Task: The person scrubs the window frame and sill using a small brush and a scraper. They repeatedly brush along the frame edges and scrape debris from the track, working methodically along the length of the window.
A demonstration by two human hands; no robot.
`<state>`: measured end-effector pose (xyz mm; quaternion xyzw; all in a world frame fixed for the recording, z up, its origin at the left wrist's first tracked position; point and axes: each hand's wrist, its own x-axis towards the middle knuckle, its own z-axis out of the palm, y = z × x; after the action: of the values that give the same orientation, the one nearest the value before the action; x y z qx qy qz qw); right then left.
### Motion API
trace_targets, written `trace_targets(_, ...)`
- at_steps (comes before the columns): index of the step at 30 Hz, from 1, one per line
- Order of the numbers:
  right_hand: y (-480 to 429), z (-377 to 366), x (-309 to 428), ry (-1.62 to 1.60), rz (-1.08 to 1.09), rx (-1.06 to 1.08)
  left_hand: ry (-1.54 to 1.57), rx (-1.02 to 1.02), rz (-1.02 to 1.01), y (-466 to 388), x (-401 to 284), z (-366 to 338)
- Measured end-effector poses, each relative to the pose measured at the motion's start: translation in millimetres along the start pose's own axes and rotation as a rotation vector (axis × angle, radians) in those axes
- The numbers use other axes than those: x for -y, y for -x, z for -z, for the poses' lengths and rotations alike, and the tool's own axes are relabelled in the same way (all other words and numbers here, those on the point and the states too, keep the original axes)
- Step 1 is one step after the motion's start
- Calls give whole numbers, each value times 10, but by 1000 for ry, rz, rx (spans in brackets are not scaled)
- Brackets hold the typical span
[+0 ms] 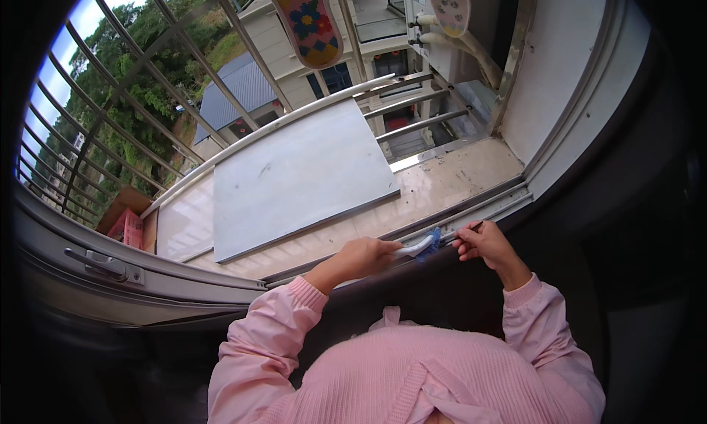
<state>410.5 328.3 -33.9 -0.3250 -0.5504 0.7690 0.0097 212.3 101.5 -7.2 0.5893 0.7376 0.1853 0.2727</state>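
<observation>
At the metal window track (480, 208), my left hand (367, 258) grips the handle of a white brush (414, 248) with blue bristles (431, 244). My right hand (483, 246) is just right of the bristles and pinches a thin dark stick-like tool (476, 225), whose kind I cannot tell. Both hands are low over the track, a short gap apart. Beyond them is the tiled window ledge (436, 175), with dirt specks towards its right end.
A pale flat board (298, 175) lies across the ledge and bars. Metal window bars (143, 59) stand beyond, with patterned insoles (312, 23) hanging there. A pink basket (128, 228) is at the far left, near the window handle (105, 265). The white frame (596, 81) rises right.
</observation>
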Motion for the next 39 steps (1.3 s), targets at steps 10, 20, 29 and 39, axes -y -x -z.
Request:
trace_targets(10, 47, -16, 260, -201, 187, -100, 260, -96, 24, -220, -93, 52)
trace_targets(20, -700, 77, 1103, 155, 534, -421, -377, -565, 119, -806, 50, 540)
trace_targets(29, 344, 507, 476, 130, 419, -343, -168, -428, 31, 311, -119, 93)
trace_targets(39, 130, 1038, 296, 738, 635, -784, -369, -415, -27, 372, -67, -121)
